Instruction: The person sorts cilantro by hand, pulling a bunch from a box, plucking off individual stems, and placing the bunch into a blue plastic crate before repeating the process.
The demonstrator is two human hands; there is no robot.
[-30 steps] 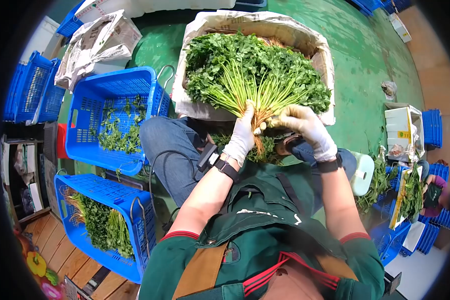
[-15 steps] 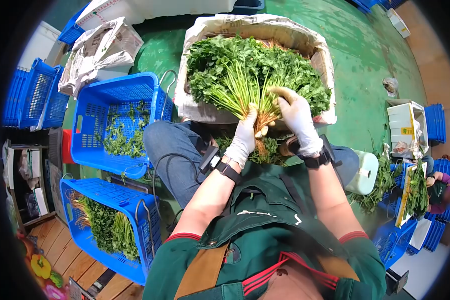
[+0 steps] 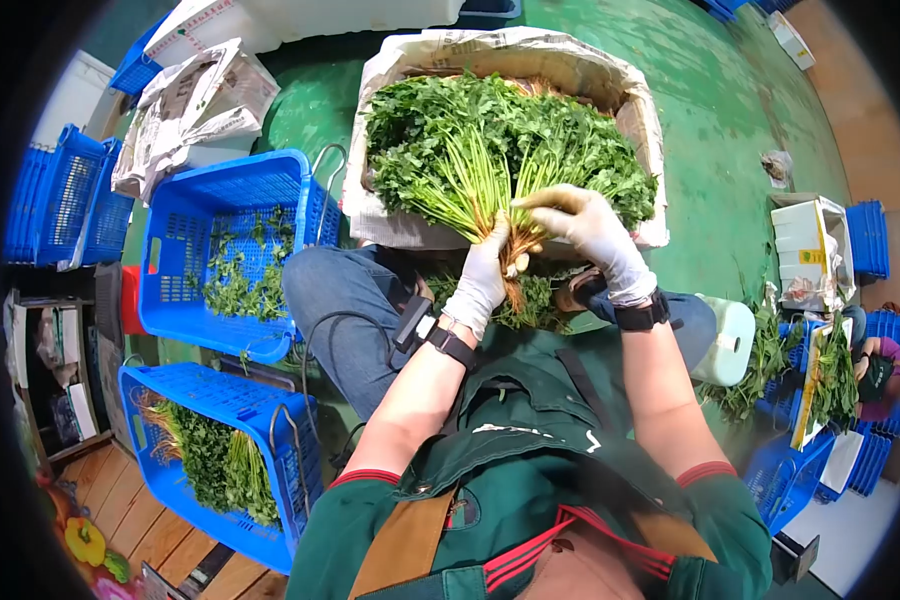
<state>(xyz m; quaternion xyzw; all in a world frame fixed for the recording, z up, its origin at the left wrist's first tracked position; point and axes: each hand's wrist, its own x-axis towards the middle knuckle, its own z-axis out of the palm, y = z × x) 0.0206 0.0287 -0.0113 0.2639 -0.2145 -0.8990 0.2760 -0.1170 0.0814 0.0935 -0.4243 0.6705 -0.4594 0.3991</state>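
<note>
A bunch of leafy greens [image 3: 482, 180], with pale green stalks and brown roots, rests its leaves over a paper-lined box [image 3: 410, 228]. My left hand [image 3: 482, 270], in a white glove, is closed around the stalks just above the roots. Beside it on the right, my gloved right hand [image 3: 582, 228] has its fingers apart and bent toward the stalks, fingertips at or close to them. Whether the fingertips touch a stalk cannot be made out. More leafy greens [image 3: 590, 150] fill the box behind the bunch. Loose stems and leaves [image 3: 535, 300] lie below my hands, between my legs.
To the left are a blue basket [image 3: 160, 270] with scattered leaves and another blue basket [image 3: 185, 490] with bundled greens. A newspaper-covered box [image 3: 205, 110] stands behind them. A pale green plastic container [image 3: 728, 342] stands by my right knee. Farther right, a person [image 3: 880, 375] sits near greens and baskets.
My right hand has shifted left and slightly down, its fingers stretching closer across the stalks. My left hand keeps its hold on the bunch, and the view has shifted slightly.
</note>
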